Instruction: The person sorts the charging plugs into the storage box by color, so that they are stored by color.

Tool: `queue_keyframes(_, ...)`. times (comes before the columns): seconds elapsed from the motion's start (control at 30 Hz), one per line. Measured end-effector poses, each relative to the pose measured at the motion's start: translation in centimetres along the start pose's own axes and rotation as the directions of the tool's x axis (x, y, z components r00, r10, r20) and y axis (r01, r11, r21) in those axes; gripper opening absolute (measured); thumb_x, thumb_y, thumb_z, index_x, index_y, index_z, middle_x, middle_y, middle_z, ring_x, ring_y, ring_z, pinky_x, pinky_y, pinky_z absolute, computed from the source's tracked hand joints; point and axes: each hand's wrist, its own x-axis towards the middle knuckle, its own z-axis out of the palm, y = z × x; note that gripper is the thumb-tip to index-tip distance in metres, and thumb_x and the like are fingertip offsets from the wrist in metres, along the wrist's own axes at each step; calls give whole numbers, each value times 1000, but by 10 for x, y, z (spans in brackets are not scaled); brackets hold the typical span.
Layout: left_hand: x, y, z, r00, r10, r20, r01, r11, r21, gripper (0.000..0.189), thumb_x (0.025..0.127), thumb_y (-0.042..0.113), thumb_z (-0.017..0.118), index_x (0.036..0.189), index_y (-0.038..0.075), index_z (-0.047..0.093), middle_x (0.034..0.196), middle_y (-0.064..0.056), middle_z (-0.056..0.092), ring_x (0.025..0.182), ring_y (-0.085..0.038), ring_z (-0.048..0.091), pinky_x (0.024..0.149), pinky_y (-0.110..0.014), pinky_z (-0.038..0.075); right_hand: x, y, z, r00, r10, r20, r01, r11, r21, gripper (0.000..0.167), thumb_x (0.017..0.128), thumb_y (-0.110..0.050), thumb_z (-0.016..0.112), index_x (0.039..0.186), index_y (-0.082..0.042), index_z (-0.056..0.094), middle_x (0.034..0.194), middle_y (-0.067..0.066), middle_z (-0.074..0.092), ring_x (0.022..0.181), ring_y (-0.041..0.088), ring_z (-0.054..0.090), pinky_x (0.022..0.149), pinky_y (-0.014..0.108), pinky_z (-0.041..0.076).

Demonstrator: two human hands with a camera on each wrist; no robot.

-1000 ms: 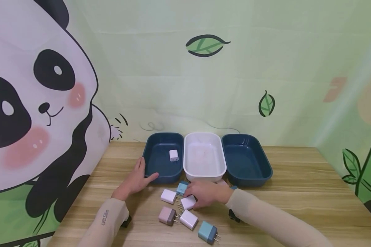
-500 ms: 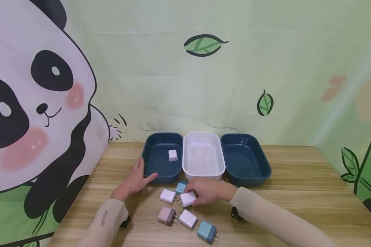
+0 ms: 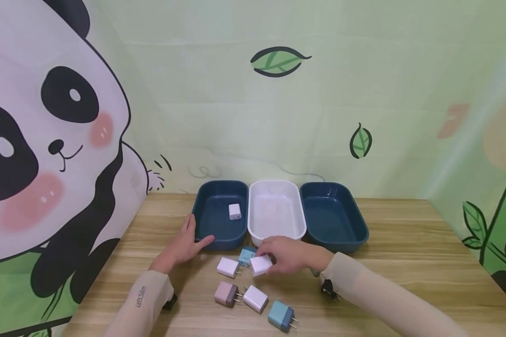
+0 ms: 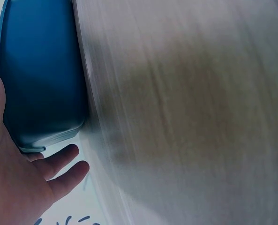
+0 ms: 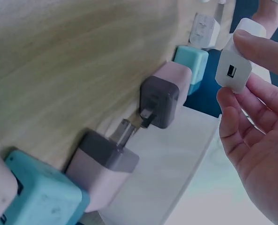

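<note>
My right hand (image 3: 293,255) pinches a white USB charger plug (image 3: 261,265) between thumb and fingers, in front of the white tray (image 3: 274,220). In the right wrist view, the USB port on that charger plug (image 5: 233,72) faces the camera. The left hand (image 3: 181,249) rests with spread, straight fingers against the near left corner of the left dark blue tray (image 3: 212,229). Inside this tray lies one white charger (image 3: 234,211). Close to the right hand are a blue charger (image 3: 247,256) and another white charger (image 3: 227,267) on the table.
A second dark blue tray (image 3: 333,222) stands right of the white one. Nearer on the wooden table (image 3: 400,281) lie a pink charger (image 3: 226,294), a white charger (image 3: 255,298) and a two-tone blue charger (image 3: 280,316). The right wrist view shows pink-and-grey chargers (image 5: 101,168) before the trays.
The right hand has gripped the white charger plug and moved it slightly up and to the right, away from the neighbouring chargers. The left hand stays at the left tray.
</note>
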Motion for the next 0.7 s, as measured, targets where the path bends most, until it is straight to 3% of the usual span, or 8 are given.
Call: queue_keyframes(0.7,1,-1,1,1000,1,-6,-1,1000,6,104,89,58,54,147,-7,-3,153,-27,-1,138,-43,15,106,-56,23,7,11,-24,992,70,-107,-68,997,20,34,83,-22,74,115,-15,64,107,-5,60,92,9,53,88,28,47)
